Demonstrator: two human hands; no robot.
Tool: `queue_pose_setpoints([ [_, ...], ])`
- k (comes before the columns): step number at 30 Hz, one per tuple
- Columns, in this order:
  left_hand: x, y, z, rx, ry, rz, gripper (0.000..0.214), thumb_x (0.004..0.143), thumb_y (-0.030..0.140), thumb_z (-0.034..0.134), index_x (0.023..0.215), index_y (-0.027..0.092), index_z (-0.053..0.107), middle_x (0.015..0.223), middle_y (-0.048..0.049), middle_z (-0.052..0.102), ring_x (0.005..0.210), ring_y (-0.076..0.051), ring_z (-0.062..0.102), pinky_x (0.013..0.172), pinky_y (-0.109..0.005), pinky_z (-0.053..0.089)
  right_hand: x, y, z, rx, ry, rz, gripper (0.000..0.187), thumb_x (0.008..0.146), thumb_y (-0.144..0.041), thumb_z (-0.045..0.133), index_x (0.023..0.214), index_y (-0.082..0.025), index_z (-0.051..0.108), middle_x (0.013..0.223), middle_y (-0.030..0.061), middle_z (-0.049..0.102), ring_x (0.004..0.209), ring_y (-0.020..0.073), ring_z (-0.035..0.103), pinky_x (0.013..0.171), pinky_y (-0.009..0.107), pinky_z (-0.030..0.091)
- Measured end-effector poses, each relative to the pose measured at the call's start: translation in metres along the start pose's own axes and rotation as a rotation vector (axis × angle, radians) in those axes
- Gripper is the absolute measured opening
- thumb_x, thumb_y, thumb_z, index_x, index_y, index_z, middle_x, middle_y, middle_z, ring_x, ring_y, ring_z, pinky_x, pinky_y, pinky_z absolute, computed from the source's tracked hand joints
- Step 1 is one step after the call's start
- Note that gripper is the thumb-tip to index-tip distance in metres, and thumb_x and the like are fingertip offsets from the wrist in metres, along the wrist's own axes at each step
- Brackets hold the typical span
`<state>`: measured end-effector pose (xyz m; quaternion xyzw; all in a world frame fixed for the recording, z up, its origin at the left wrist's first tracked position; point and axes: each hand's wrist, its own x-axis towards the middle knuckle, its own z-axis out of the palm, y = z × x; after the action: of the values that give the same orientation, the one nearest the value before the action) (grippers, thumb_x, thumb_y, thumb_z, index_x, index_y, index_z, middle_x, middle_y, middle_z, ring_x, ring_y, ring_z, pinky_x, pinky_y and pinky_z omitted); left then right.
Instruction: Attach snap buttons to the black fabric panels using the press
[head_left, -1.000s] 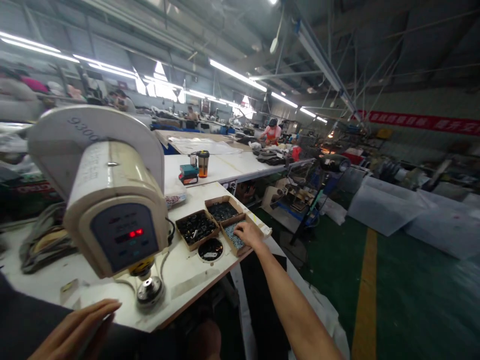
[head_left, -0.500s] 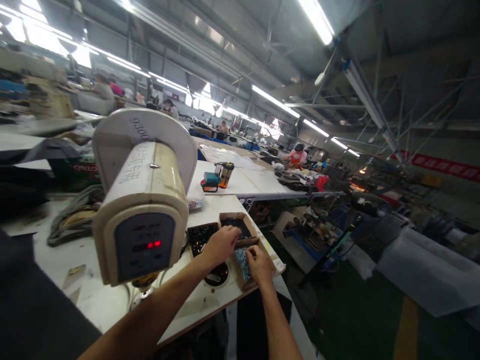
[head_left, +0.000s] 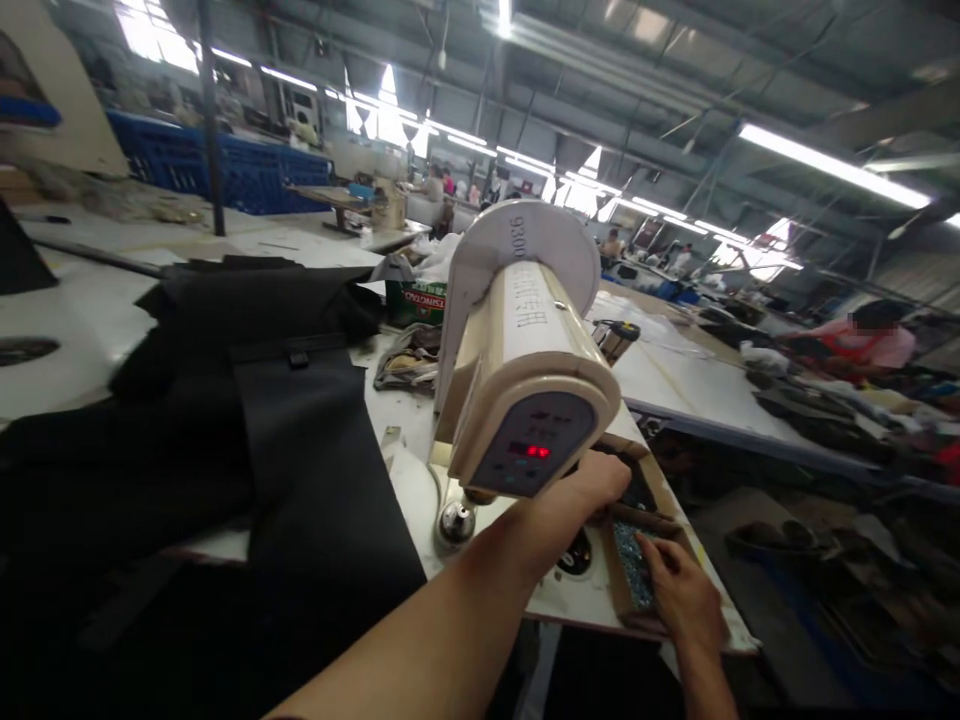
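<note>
My left hand (head_left: 606,477) reaches past the front of a cream press machine (head_left: 536,400) into a cardboard compartment of small dark pieces (head_left: 637,490). Its fingers curl downward, and the fingertips are hidden. Over the nearer cardboard box (head_left: 621,580), my right hand (head_left: 686,590) has thumb and forefinger pinched together; anything between them is too small to make out. Small shiny bluish-grey metal pieces (head_left: 634,565) fill that box. Below the machine's head sits a round metal die (head_left: 456,522) on the white table.
Black fabric pieces (head_left: 315,470) cover the table's left side, one with a small buckle-like part (head_left: 298,357). Behind the machine are a green Tsingtao carton (head_left: 416,302) and a grey cloth bundle (head_left: 409,360). A person in pink (head_left: 862,345) works at the right.
The view has swung left, so the machine and hands appear farther right and more black fabric shows. Both hands stay at the boxes, the right one still pinched.
</note>
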<state>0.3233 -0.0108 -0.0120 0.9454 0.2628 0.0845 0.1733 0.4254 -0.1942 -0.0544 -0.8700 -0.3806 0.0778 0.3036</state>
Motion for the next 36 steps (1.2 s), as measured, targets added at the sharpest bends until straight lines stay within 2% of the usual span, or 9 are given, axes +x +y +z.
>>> queue_pose_setpoints([
  [9, -0.009, 0.010, -0.008, -0.101, 0.136, 0.000, 0.027, 0.095, 0.020, 0.057, 0.109, 0.016, 0.079, 0.109, -0.0221, 0.075, 0.102, -0.034, 0.074, 0.081, -0.041, 0.058, 0.000, 0.010, 0.004, 0.078, 0.094, -0.114, 0.059, 0.077, -0.067, 0.057, 0.105, -0.020, 0.081, 0.111, 0.0142, 0.078, 0.104, 0.0343, 0.070, 0.089, 0.040, 0.053],
  [13, -0.021, 0.022, -0.019, -0.158, 0.214, 0.031, 0.028, 0.094, 0.020, 0.057, 0.113, 0.022, 0.077, 0.111, -0.0167, 0.076, 0.104, -0.034, 0.073, 0.083, -0.042, 0.058, 0.006, 0.022, 0.006, 0.079, 0.051, -0.176, 0.062, 0.080, -0.065, 0.054, 0.114, -0.020, 0.079, 0.115, 0.0140, 0.077, 0.107, 0.0348, 0.071, 0.091, 0.044, 0.053],
  [17, -0.049, 0.027, -0.033, -0.217, 0.306, 0.077, 0.029, 0.098, 0.024, 0.054, 0.119, 0.022, 0.074, 0.117, -0.0122, 0.075, 0.108, -0.028, 0.072, 0.090, -0.037, 0.056, 0.007, 0.027, 0.005, 0.067, 0.083, -0.108, 0.060, 0.081, -0.062, 0.057, 0.119, -0.020, 0.076, 0.099, 0.0139, 0.080, 0.096, 0.0356, 0.074, 0.082, 0.043, 0.055],
  [20, -0.100, 0.019, -0.040, -0.300, 0.376, 0.218, 0.026, 0.101, 0.022, 0.053, 0.116, 0.017, 0.074, 0.114, -0.0093, 0.076, 0.105, -0.021, 0.072, 0.093, -0.029, 0.053, 0.003, 0.024, 0.004, 0.178, 0.101, -0.107, 0.057, 0.080, -0.063, 0.060, 0.111, -0.017, 0.077, 0.090, 0.0134, 0.080, 0.089, 0.0330, 0.076, 0.079, 0.038, 0.055],
  [25, -0.246, -0.023, -0.045, -0.372, 0.373, 0.435, 0.023, 0.104, 0.025, 0.052, 0.110, 0.016, 0.073, 0.105, -0.0077, 0.076, 0.095, -0.016, 0.072, 0.087, -0.023, 0.052, -0.004, 0.012, 0.000, 0.330, 0.268, -0.173, 0.063, 0.076, -0.069, 0.066, 0.103, -0.013, 0.079, 0.091, 0.0159, 0.078, 0.080, 0.0297, 0.074, 0.073, 0.036, 0.056],
  [28, -0.328, -0.059, -0.043, -0.346, 0.393, 0.265, 0.024, 0.104, 0.026, 0.051, 0.113, 0.019, 0.073, 0.106, -0.0071, 0.077, 0.092, -0.017, 0.073, 0.083, -0.024, 0.054, -0.018, -0.008, -0.001, 0.440, 0.342, -0.202, 0.062, 0.078, -0.066, 0.070, 0.105, -0.012, 0.078, 0.085, 0.0138, 0.076, 0.071, 0.0253, 0.071, 0.068, 0.035, 0.056],
  [30, -0.365, -0.080, -0.037, -0.408, 0.494, 0.073, 0.021, 0.102, 0.028, 0.056, 0.111, 0.022, 0.074, 0.106, -0.0053, 0.077, 0.094, -0.017, 0.074, 0.085, -0.026, 0.056, -0.037, -0.034, 0.004, 0.503, 0.328, -0.235, 0.055, 0.079, -0.062, 0.072, 0.105, -0.013, 0.078, 0.081, 0.0110, 0.076, 0.069, 0.0225, 0.069, 0.068, 0.034, 0.056],
  [33, -0.391, -0.101, -0.024, -0.525, 0.663, -0.245, 0.018, 0.096, 0.034, 0.066, 0.105, 0.023, 0.076, 0.105, -0.0030, 0.078, 0.095, -0.020, 0.075, 0.088, -0.030, 0.058, -0.079, -0.087, 0.029, 0.697, 0.103, -0.264, 0.047, 0.080, -0.055, 0.076, 0.103, -0.015, 0.078, 0.080, 0.0074, 0.075, 0.068, 0.0189, 0.068, 0.069, 0.032, 0.057],
  [36, -0.394, -0.111, -0.016, -0.671, 0.718, -0.431, 0.028, 0.088, 0.041, 0.073, 0.109, 0.022, 0.075, 0.105, -0.0035, 0.079, 0.091, -0.021, 0.076, 0.089, -0.033, 0.060, -0.120, -0.139, 0.067, 0.873, -0.175, -0.254, 0.041, 0.079, -0.050, 0.080, 0.101, -0.015, 0.078, 0.074, 0.0043, 0.073, 0.064, 0.0160, 0.066, 0.065, 0.029, 0.055],
])
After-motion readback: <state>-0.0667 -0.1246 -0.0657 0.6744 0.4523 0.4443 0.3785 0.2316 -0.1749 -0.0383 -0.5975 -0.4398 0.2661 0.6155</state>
